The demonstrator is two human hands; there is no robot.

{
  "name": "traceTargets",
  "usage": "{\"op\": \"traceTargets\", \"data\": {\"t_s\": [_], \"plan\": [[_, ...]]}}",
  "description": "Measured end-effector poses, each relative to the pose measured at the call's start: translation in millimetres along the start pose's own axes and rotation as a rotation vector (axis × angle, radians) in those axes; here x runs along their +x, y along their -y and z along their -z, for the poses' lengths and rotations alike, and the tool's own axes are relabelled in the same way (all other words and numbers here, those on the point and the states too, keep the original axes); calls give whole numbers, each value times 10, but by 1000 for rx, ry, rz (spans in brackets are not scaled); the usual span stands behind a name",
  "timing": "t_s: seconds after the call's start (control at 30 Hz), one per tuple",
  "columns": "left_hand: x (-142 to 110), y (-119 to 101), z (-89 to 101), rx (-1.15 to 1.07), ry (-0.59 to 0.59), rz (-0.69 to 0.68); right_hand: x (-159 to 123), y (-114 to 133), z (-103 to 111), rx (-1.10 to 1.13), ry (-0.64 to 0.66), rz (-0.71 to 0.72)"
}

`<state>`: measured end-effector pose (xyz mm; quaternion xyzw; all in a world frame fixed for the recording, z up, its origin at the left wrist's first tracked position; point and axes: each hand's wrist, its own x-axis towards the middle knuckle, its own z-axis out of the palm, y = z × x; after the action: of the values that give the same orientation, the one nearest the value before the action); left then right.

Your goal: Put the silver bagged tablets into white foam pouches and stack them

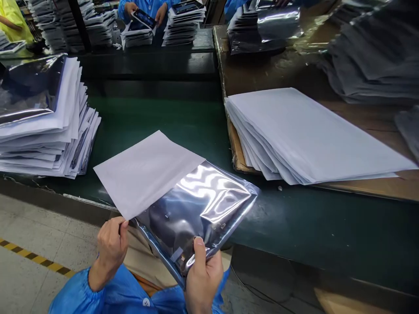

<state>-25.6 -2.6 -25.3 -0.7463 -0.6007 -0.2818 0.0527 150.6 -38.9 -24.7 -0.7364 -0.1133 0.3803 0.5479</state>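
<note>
Both my hands hold a shiny silver anti-static bag (193, 213) above the green belt's near edge, with a dark object showing faintly inside. A white sheet (147, 174) sticks out of the bag's open end and reaches across the belt. My left hand (111, 248) pinches the bag's edge where the sheet comes out. My right hand (203, 274) grips the bag's lower corner, thumb on top. Behind the glare, the shape of the bag's contents cannot be made out.
A stack of white sheets and silver bags (49, 117) lies on the green belt (157, 122) to the left. More white sheets (310, 139) rest on a cardboard-topped bench (360, 117) to the right. Across the belt, a co-worker's blue-sleeved hands (144, 13) hold a tablet.
</note>
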Motion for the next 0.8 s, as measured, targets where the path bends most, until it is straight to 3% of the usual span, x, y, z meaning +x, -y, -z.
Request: {"op": "traceTargets", "data": {"t_s": [0.07, 0.13, 0.2, 0.33, 0.4, 0.5, 0.67, 0.8], "plan": [[-34, -59, -7, -59, 49, -57, 19, -3, -7, 49, 5, -9], [-58, -115, 1, -189, 128, 3, 29, -23, -29, 167, 41, -60], [-39, -144, 26, -382, 144, 232, 27, -54, -57, 285, 94, -115], [153, -94, 88, -841, -25, 794, 0, -114, -102, 351, 159, -132], [263, -57, 120, -959, 62, 918, -19, -126, -116, 355, 166, -146], [343, -56, 179, -897, 211, 911, -37, -120, -130, 351, 137, -177], [275, -107, 200, -743, 105, 770, -55, -118, -125, 357, 103, -201], [153, -158, 112, -756, 94, 758, -109, -109, -122, 389, 39, -215]]}}
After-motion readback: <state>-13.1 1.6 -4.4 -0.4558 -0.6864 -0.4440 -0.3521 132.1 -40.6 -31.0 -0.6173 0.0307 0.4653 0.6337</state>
